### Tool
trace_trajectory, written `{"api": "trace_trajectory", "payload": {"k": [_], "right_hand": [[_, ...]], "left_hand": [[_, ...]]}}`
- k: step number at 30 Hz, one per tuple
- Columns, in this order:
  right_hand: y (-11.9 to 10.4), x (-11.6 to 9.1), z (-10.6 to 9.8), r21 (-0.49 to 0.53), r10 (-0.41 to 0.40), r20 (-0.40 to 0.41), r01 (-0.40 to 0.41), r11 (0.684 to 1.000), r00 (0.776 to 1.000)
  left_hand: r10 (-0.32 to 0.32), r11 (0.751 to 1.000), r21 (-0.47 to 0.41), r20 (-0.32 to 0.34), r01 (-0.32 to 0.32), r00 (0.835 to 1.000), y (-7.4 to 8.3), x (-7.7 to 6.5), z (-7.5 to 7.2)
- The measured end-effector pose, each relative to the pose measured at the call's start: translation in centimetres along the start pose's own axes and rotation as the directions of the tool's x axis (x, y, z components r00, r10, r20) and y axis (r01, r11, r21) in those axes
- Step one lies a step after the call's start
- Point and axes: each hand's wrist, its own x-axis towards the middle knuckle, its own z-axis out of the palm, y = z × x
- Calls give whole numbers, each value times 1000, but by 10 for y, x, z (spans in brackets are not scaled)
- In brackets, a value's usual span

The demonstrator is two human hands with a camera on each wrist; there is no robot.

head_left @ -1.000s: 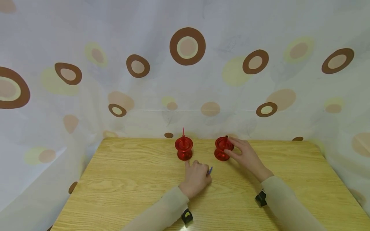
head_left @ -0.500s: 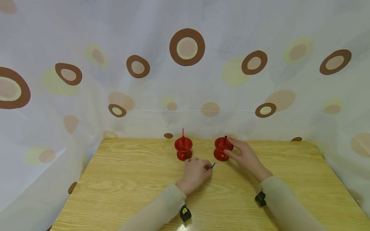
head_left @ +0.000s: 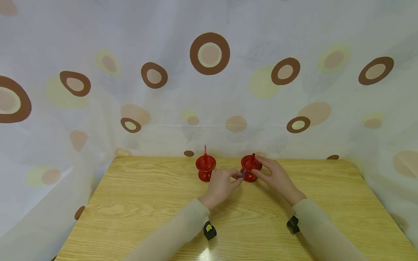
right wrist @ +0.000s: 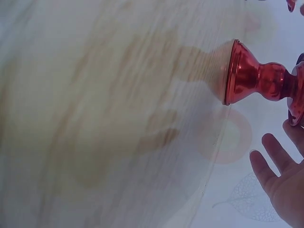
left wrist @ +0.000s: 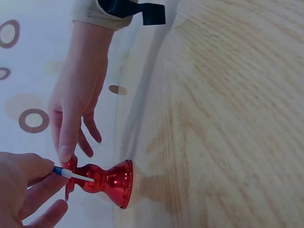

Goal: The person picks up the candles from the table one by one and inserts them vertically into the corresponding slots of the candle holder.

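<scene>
My left hand (head_left: 221,186) pinches a small blue candle (head_left: 243,173) between thumb and fingers. Its thin white pointed end (left wrist: 80,176) shows in the left wrist view, overlapping the right candle holder. That red, shiny candle holder (head_left: 250,177) stands upright on the table, a dark-tipped post rising from its dish. With thumb and fingertips, my right hand (head_left: 279,180) grips the dish's rim. To the left stands a matching red candle holder (head_left: 204,176), topped by a slim pink candle (head_left: 205,149). The left hand partly covers its base.
The wooden table (head_left: 147,203) runs back to a white curtain (head_left: 176,98) patterned with brown rings. Both holders stand near the far edge. A black wrist camera (head_left: 209,230) sits under the left sleeve, another black camera (head_left: 293,224) under the right.
My left hand has moved forward and slightly right, bringing the blue candle from the bare table to the right holder. The right hand keeps its grip on the rim.
</scene>
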Motion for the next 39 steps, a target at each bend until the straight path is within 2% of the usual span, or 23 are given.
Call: {"api": "trace_trajectory", "payload": {"k": [8, 16, 28, 32, 39], "right_hand": [[1, 0, 0, -16, -13, -2, 13, 1000, 1000], [5, 1, 0, -3, -28, -15, 28, 1000, 999], [4, 1, 1, 24, -38, -17, 39, 999, 999], [4, 1, 1, 15, -42, -18, 42, 999, 999], [4, 0, 1, 13, -29, -19, 29, 999, 999]], "left_hand": [[27, 995, -98, 8, -26, 1000, 2, 17, -6], [-40, 978, -204, 25, 45, 999, 6, 31, -10], [-29, 964, -263, 10, 31, 1000, 9, 52, -11], [-32, 960, -277, -13, 27, 999, 10, 59, -12], [-80, 945, -320, -20, 70, 997, 12, 70, -12]]}}
